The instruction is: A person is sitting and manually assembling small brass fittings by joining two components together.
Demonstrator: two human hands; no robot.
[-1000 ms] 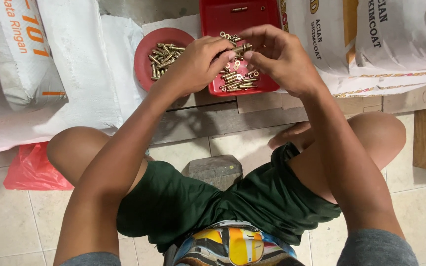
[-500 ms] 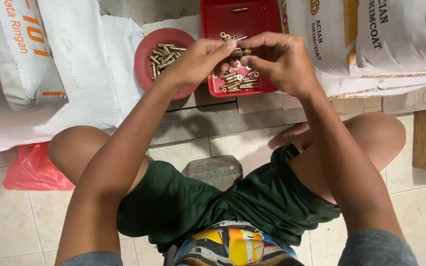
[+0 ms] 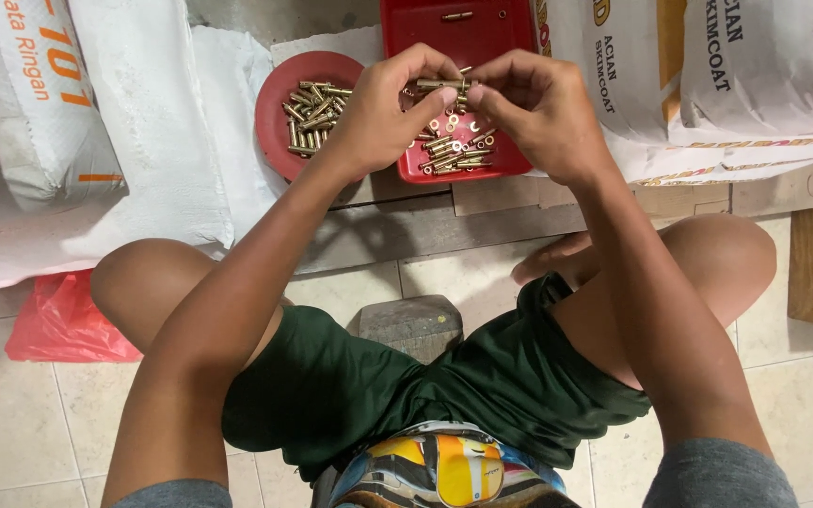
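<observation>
A round red plastic dish (image 3: 279,113) heaped with short brass-coloured metal bolts (image 3: 308,115) sits at the left, beside a white sack (image 3: 68,103). The left hand (image 3: 383,118) hovers over its right edge, fingers (image 3: 439,94) pinched nearly closed on one end of a slim brass-coloured bolt (image 3: 444,85). The right hand (image 3: 543,118) meets it, fingers (image 3: 478,94) pinched tight on the bolt's other end. The bolt lies level between both hands, above a rectangular red plastic tray (image 3: 496,28) holding more bolts and small washers (image 3: 454,146).
</observation>
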